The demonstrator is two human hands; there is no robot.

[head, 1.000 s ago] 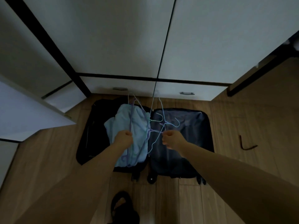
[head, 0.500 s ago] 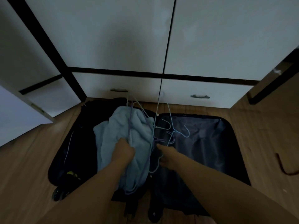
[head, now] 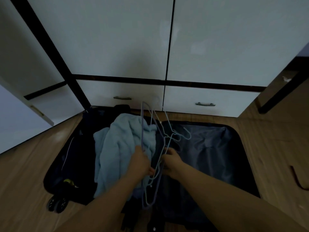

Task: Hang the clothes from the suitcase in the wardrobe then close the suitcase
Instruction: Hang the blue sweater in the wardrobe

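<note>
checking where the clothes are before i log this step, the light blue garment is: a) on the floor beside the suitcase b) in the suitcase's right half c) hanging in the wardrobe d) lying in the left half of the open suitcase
d: the light blue garment lies piled in the left half of the open suitcase, whose right half shows only dark lining.

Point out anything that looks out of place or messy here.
The thin pastel wire hangers held between the left hand and right hand are bunched in a tangle. A dark red curved strip lies loose on the wooden floor.
</note>
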